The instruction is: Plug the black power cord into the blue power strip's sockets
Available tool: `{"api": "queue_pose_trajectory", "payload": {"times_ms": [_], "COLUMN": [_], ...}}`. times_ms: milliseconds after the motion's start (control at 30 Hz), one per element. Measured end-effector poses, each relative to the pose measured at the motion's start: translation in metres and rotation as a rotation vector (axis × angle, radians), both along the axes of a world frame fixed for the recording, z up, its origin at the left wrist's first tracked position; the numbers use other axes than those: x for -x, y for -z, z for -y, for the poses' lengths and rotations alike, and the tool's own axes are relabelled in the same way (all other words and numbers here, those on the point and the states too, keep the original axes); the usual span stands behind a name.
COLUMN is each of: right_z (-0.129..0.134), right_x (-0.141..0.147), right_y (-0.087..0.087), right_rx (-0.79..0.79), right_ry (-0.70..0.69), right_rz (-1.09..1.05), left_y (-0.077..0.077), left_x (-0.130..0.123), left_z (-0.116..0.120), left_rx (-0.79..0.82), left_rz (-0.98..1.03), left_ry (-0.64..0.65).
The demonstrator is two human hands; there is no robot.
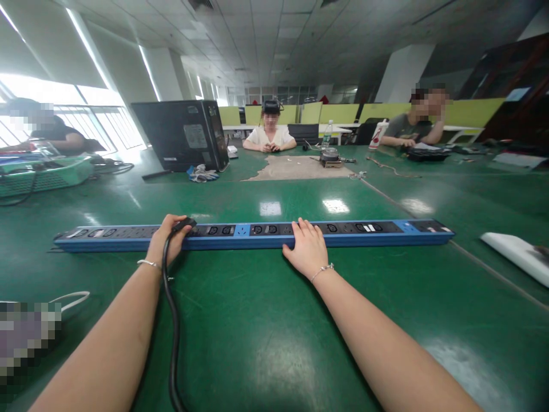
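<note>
A long blue power strip (pixel 274 242) with black socket panels lies across the green table in front of me. My left hand (pixel 168 237) is closed around the black plug (pixel 185 224) of a power cord, just over the sockets left of the strip's middle. From that plug the thick black cord (pixel 172 320) runs down toward me past my wrist. My right hand (pixel 307 243) lies with fingers spread on the strip, right of its middle, and grips nothing. Whether the plug touches a socket is hidden by my fingers.
A black computer case (pixel 180 134) stands at the back left, with gloves (pixel 202 173) beside it. A green basket (pixel 47 174) sits far left, a white object (pixel 517 254) at right. Three people sit around the table; cardboard (pixel 295 167) lies near the far one.
</note>
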State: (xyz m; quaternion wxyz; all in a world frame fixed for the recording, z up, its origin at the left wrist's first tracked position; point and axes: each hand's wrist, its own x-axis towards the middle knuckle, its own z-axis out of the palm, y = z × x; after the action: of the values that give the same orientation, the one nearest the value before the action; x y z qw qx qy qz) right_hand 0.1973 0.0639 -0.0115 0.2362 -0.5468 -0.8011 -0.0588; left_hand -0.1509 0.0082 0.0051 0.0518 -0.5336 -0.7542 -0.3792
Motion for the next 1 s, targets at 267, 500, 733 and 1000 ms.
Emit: {"api": "queue_pose_trajectory", "payload": {"times_ms": [267, 500, 733, 1000], "right_z": [0.0, 0.0, 0.0, 0.0], "right_x": [0.0, 0.0, 0.001, 0.001], "right_y": [0.001, -0.001, 0.0, -0.001], "right_rx": [0.004, 0.012, 0.019, 0.019], "right_ry": [-0.006, 0.0, -0.002, 0.007], "right_rz": [-0.01, -0.005, 0.003, 0.007], "left_y": [0.007, 0.005, 0.009, 0.012], "left_x": [0.0, -0.008, -0.01, -0.006], "left_z": [-0.001, 0.002, 0.004, 0.005], "left_rx": [-0.036, 0.012, 0.027, 0.02], "left_rz": [-0.014, -0.046, -0.117, -0.199], "left_ry": [0.043, 0.115, 0.153, 0.187]}}
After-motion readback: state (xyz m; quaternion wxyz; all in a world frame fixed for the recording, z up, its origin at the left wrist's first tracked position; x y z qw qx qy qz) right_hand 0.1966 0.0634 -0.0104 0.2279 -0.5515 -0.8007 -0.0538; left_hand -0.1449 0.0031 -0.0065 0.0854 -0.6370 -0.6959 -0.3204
